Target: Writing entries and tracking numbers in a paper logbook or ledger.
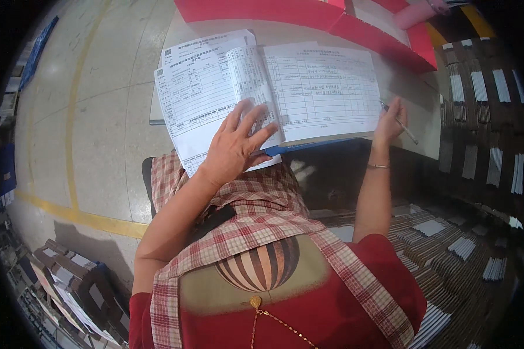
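An open form book lies on the table in front of me, its ruled right page (326,96) bearing rows of handwriting. Printed sheets (183,107) are spread under and beside its left side, overhanging the table's near edge. My left hand (236,142) rests with fingers spread across the curled left page (247,72) and the sheets. At the right margin of the ruled page, my right hand (391,121) is closed around a slim pen (410,135), whose far end points down and right. A strip of blue (303,146) shows below the book.
Pink-red box panels (273,13) stand along the table's (413,93) far side, with a pink cylinder (416,14) at the far right. Stacked cardboard pieces (483,104) fill the right side. More cardboard (75,279) sits lower left, near a yellow floor line (93,218).
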`<action>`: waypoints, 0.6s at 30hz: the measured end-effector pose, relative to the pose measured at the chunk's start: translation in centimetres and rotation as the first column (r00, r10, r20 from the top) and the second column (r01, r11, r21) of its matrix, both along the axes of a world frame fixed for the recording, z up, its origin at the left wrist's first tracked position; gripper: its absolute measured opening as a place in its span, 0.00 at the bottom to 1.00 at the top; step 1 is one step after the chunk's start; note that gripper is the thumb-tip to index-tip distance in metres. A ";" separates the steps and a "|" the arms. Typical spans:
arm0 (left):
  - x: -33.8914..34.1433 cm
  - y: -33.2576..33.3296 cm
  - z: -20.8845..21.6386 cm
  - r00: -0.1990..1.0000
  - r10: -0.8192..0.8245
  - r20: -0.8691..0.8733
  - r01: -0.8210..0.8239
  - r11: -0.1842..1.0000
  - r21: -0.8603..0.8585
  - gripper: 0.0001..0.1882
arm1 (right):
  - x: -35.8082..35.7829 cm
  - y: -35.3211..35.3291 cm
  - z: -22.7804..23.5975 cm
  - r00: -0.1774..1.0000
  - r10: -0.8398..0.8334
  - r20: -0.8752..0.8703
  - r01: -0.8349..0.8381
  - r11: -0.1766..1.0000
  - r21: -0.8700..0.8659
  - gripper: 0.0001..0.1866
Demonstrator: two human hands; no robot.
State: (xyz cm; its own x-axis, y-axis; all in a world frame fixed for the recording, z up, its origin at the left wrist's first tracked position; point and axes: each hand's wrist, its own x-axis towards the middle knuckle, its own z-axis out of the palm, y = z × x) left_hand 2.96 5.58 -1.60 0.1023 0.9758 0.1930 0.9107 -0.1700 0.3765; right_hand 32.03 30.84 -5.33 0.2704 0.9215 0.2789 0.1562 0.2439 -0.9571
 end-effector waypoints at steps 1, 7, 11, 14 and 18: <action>0.1 0.0 0.0 1.000 0.001 -0.002 -0.001 1.000 0.002 0.37 | 0.1 0.0 -0.1 1.000 -0.014 -0.018 0.013 1.000 -0.023 0.22; 0.1 0.0 0.5 1.000 0.008 0.013 -0.008 1.000 -0.016 0.36 | 0.0 -0.2 0.0 0.999 0.040 -0.025 -0.039 0.999 0.005 0.21; -0.1 0.6 2.4 1.000 0.009 -0.010 -0.009 0.999 0.043 0.32 | -1.3 -0.4 0.0 0.981 -0.066 0.185 0.046 0.993 0.111 0.19; 0.2 2.4 3.8 0.987 0.038 -0.155 -0.031 0.999 0.043 0.29 | -8.0 -3.6 3.2 0.972 0.171 0.162 -0.204 0.954 0.218 0.15; 0.3 6.0 2.4 0.975 0.095 -0.201 -0.068 0.989 0.135 0.25 | -16.3 -5.6 2.3 0.843 0.534 0.067 -0.538 0.838 0.090 0.16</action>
